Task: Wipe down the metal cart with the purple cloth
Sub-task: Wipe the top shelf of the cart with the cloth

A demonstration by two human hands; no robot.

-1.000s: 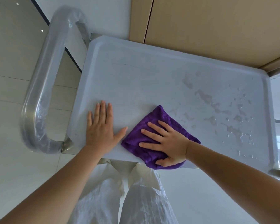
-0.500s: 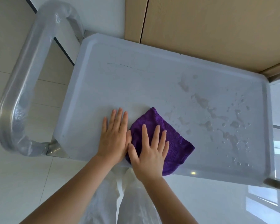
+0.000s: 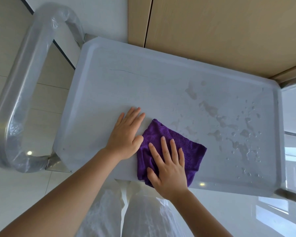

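Observation:
The metal cart's top shelf (image 3: 143, 86) is a pale grey tray with a raised rim, seen from above. A purple cloth (image 3: 191, 147) lies near its front edge, hanging slightly over the rim. My right hand (image 3: 169, 166) presses flat on the cloth with fingers spread and straight. My left hand (image 3: 126, 135) rests flat on the bare shelf just left of the cloth, thumb touching the cloth's edge. Water drops and smears (image 3: 236, 129) cover the right half of the shelf.
The cart's push handle (image 3: 19, 100), wrapped in clear plastic, loops out on the left. Wooden cabinet doors (image 3: 212, 31) stand right behind the cart. Pale tiled floor (image 3: 12, 194) surrounds it. My white trousers (image 3: 143, 218) show below the front edge.
My right hand turned so the fingers point away from me and stayed pressed on the cloth. The left hand shifted right until it sits beside the cloth.

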